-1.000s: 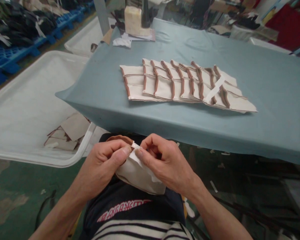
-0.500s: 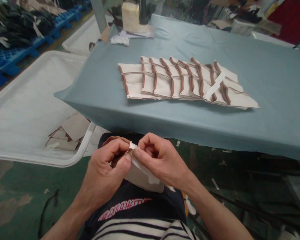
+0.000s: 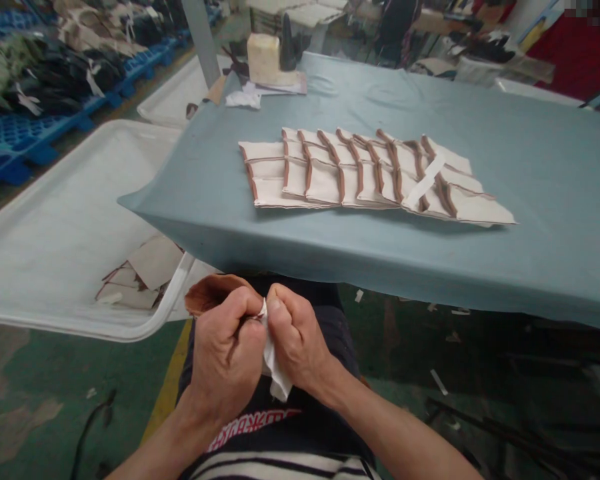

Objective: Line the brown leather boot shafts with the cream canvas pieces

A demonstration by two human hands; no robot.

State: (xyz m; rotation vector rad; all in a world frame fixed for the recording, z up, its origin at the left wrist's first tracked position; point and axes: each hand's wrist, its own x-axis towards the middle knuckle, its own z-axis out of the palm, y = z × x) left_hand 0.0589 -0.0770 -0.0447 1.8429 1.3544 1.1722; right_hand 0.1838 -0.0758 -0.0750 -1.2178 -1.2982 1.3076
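Note:
Over my lap, my left hand (image 3: 233,347) is closed round a brown and white fabric piece (image 3: 213,293); its brown part bulges out beyond the knuckles. Pressed close beside it, my right hand (image 3: 300,333) is closed in a pinch on the white cloth edge (image 3: 276,373) of the piece, which hangs down between the two hands. The fingertips hide the exact spot they grip. On the table ahead lies an overlapping row of cream fabric panels (image 3: 325,170) with brown edges, and a white strip (image 3: 427,180) rests across its right part.
A blue-covered table (image 3: 190,207) stands in front of me. To the left is a large white bin (image 3: 80,173) with fabric scraps (image 3: 140,273) inside. Blue pallets (image 3: 40,143) with piled cloth are behind it. A yellowish block (image 3: 263,59) stands at the table's far left.
Both hands have turned into tighter fists and drawn together. The brown part now shows more at the left, and the white cloth hangs narrower and bunched. The view has tilted up slightly.

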